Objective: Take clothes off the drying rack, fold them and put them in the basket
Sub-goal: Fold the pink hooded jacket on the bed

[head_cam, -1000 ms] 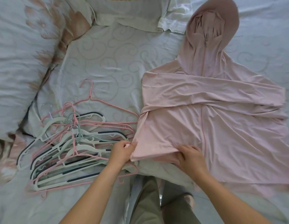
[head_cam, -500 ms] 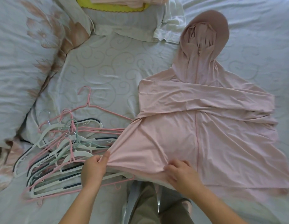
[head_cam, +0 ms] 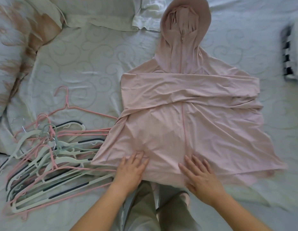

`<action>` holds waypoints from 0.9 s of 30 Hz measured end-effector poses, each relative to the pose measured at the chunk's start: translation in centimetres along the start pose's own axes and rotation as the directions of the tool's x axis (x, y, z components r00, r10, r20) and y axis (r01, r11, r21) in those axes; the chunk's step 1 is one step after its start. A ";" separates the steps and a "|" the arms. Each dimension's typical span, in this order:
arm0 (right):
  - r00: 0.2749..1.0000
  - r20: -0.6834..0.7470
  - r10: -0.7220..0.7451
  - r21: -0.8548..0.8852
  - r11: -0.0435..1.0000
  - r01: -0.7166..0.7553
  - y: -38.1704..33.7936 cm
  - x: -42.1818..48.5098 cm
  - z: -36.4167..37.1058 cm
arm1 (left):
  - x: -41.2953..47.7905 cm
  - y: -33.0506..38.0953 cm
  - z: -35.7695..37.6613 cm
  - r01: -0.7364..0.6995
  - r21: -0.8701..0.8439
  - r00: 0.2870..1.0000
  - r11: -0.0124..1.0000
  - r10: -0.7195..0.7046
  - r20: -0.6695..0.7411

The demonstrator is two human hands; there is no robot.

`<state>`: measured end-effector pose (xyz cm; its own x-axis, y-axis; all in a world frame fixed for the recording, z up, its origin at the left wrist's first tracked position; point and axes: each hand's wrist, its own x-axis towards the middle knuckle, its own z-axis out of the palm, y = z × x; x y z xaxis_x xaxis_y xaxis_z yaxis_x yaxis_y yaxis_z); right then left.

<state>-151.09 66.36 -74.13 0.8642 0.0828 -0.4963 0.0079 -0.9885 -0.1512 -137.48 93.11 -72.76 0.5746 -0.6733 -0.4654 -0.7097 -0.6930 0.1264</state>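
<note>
A pink hooded zip jacket [head_cam: 191,120] lies spread on the bed, hood pointing away from me, with both sleeves folded across the chest. My left hand [head_cam: 130,170] lies flat on its lower hem left of the zip, fingers straight. My right hand [head_cam: 200,176] presses flat on the hem just right of the zip, fingers spread. Neither hand grips the cloth. No drying rack or basket is in view.
A pile of pink, white and dark hangers [head_cam: 50,157] lies on the bed to the left, partly under the jacket's corner. Folded white clothes [head_cam: 121,15] sit at the far edge. A patterned pillow [head_cam: 13,52] is at left, a striped item [head_cam: 289,52] at right.
My left hand pulled the jacket's lower left corner out leftward over the hangers, then let go. Both hands now lie flat on the hem instead of pinching it.
</note>
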 end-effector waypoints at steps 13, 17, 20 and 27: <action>0.983 0.183 0.021 0.259 0.964 -0.068 4.9 -4.8 -3.1 | 2.6 -1.8 -4.9 0.012 -0.111 0.999 0.994 -0.007 0.042; 0.980 -0.014 0.200 0.249 0.950 -0.190 6.8 -2.0 -7.2 | 6.3 -2.7 -9.9 0.067 -0.237 0.990 0.969 -0.094 -0.106; 0.956 -0.074 0.283 0.196 0.944 -0.265 9.6 2.0 -11.1 | 11.1 -4.1 -13.8 0.125 -0.321 0.978 0.939 -0.170 -0.117; 0.842 -0.109 0.528 0.450 0.782 -0.432 16.1 14.6 -20.2 | 25.9 -10.5 -23.4 0.097 -0.408 0.938 0.908 -0.221 -0.268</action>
<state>-128.23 49.07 -66.55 0.7869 -0.4660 -0.4045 -0.5934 -0.7513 -0.2890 -105.60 76.96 -65.68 0.8050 -0.5471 -0.2294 -0.4220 -0.7999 0.4268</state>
